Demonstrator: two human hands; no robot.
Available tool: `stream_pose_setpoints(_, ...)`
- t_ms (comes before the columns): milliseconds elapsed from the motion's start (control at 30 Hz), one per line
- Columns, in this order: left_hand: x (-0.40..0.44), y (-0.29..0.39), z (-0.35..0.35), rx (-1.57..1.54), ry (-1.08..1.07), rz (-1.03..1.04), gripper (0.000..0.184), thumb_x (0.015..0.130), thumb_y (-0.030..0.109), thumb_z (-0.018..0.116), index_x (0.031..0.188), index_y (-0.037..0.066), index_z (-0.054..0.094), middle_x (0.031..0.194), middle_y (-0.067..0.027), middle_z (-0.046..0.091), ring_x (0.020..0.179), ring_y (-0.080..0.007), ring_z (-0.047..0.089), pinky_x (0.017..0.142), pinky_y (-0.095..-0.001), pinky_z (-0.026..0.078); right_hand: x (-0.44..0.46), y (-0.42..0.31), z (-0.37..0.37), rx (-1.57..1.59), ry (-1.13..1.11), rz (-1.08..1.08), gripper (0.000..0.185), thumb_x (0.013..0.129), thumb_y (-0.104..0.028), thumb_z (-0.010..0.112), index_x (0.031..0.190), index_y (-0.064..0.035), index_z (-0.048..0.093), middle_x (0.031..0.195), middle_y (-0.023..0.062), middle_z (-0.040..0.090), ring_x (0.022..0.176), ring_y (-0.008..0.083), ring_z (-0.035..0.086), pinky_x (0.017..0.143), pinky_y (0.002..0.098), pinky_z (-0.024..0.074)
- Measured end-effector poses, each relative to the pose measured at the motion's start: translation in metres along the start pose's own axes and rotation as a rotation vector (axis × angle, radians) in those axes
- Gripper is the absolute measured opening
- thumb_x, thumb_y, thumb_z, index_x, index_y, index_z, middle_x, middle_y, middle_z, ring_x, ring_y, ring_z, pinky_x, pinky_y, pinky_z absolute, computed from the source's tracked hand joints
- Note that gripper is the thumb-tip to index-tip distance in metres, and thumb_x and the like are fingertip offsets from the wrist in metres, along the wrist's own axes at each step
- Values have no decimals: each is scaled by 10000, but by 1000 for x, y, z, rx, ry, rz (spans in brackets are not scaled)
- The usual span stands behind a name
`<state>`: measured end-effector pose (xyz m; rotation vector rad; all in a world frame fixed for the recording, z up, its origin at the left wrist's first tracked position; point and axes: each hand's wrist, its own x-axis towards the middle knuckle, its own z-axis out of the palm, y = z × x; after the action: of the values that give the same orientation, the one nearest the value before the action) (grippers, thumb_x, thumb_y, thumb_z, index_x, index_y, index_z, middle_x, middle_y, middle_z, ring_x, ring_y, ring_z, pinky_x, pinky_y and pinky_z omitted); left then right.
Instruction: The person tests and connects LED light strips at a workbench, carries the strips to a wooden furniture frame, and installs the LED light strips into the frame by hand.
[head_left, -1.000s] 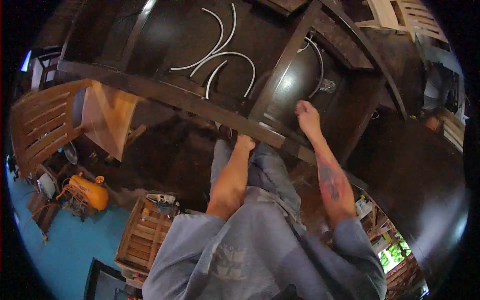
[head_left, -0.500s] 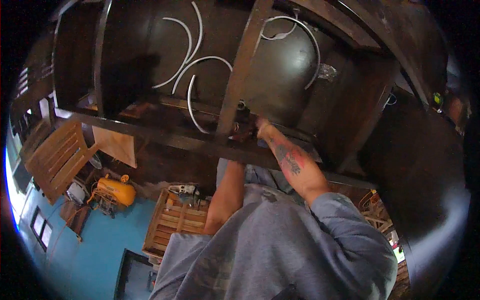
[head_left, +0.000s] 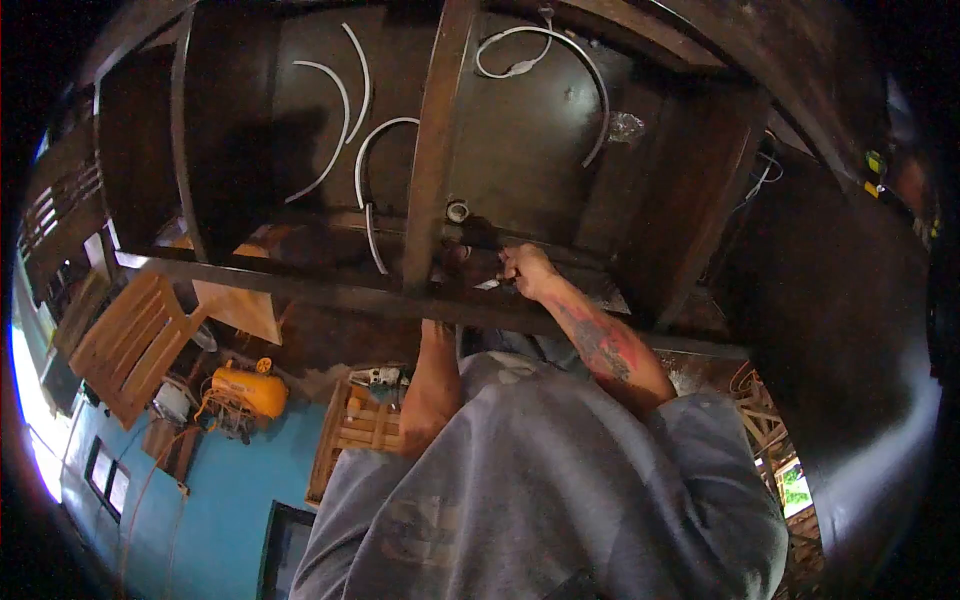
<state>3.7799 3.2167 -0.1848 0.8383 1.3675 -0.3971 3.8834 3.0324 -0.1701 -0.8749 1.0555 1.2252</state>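
Observation:
My right hand [head_left: 527, 268] is inside the dark wooden cabinet frame, its fingers closed. A small tool with a short, pale, pointed blade [head_left: 487, 285] sticks out below its fingers; the handle is hidden. My left forearm [head_left: 432, 375] passes behind the front rail, and my left hand [head_left: 457, 254] shows only dimly in shadow beside the upright post [head_left: 436, 150]. What its fingers do is unclear. Just above the hands lies a small whitish ring, like a tape roll [head_left: 457, 210]. Several curved white strips [head_left: 365, 85] lie on the dark panel, and a longer curved strip [head_left: 603, 95] lies right of the post.
The front rail [head_left: 330, 292] crosses before my forearms. Crumpled clear plastic [head_left: 626, 127] lies on the panel at right. Below left are a slatted wooden chair [head_left: 130, 340], a yellow compressor [head_left: 250, 390], and a slatted wooden piece [head_left: 365, 425] with a power tool [head_left: 380, 377] beside it.
The view has shifted, so the cabinet appears further left. My right hand has come into clearer sight, and the pale blade now shows below its fingers.

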Motion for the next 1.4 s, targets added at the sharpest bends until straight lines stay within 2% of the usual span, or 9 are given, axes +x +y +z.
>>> stream_pose_setpoints(100, -2, -3, -111, 45, 328, 30, 200, 883, 335, 617, 915, 138, 597, 841, -48, 590, 696, -172, 553, 609, -369, 480, 2, 3, -33, 88, 184, -386, 100, 914, -134, 543, 906, -40, 573, 866, 84, 575, 674, 189, 526, 542, 331, 468)
stream_pose_setpoints(267, -13, 1, -331, -232, 739, -134, 211, 882, 350, 626, 868, 140, 608, 779, -42, 601, 634, -159, 556, 573, -363, 481, -35, -36, -44, -98, 280, -163, 160, 916, -208, 575, 925, -48, 576, 788, 70, 572, 597, 192, 518, 480, 314, 449)
stream_pose_setpoints(400, -32, -2, -323, -285, 733, -163, 201, 905, 318, 605, 807, 143, 593, 644, -17, 522, 508, -161, 468, 467, -341, 394, -51, -57, -25, -424, 138, -316, 310, 916, -319, 549, 747, -61, 580, 547, 16, 437, 464, 123, 411, 510, 309, 400)
stream_pose_setpoints(500, -12, -40, -335, -381, 96, 192, 220, 921, 321, 589, 794, 142, 579, 600, -2, 471, 474, -158, 432, 432, -314, 351, -83, -47, -8, -947, 154, -327, 351, 905, -338, 547, 755, -27, 610, 575, 45, 518, 485, 140, 466, 500, 311, 389)
stream_pose_setpoints(700, -117, 56, -226, -43, 595, 21, 269, 934, 341, 572, 797, 111, 547, 614, 1, 441, 489, -143, 409, 445, -315, 348, -66, -50, -84, -1114, 334, -500, 227, 846, -210, 589, 907, -9, 674, 759, 80, 643, 655, 179, 594, 581, 333, 452)
stream_pose_setpoints(933, -227, 132, -212, -448, 832, 625, 360, 979, 391, 476, 1079, 47, 516, 619, 33, 357, 476, -79, 321, 391, -241, 296, -165, -159, -178, -747, 412, -809, 194, 863, -116, 578, 992, 12, 646, 803, 52, 619, 698, 129, 575, 651, 265, 464)
stream_pose_setpoints(1133, -270, 238, -84, -586, 152, 911, 394, 1008, 329, 420, 1240, 11, 439, 623, 26, 361, 518, -82, 367, 481, -238, 375, -175, -121, -60, -1187, 753, -777, 602, 821, -155, 697, 1369, -69, 462, 1347, 197, 509, 1236, 313, 501, 1009, 373, 413)
stream_pose_setpoints(1233, -236, 250, -21, -248, -157, 1008, 387, 936, 222, 478, 1243, -11, 443, 1079, -155, 634, 1011, -241, 597, 827, -354, 484, -201, -78, 68, -817, 494, -1025, 534, 914, -268, 620, 1367, -40, 450, 1363, 190, 496, 1252, 318, 485, 1037, 386, 383)
stream_pose_setpoints(1400, -224, 244, 80, 11, -603, 572, 358, 953, 220, 552, 1228, -1, 487, 1225, -116, 593, 984, -111, 513, 884, -235, 395, -241, -61, 197, -1360, 273, -1539, 570, 876, -224, 660, 1356, -18, 431, 1238, 169, 575, 1125, 286, 560, 969, 408, 435)
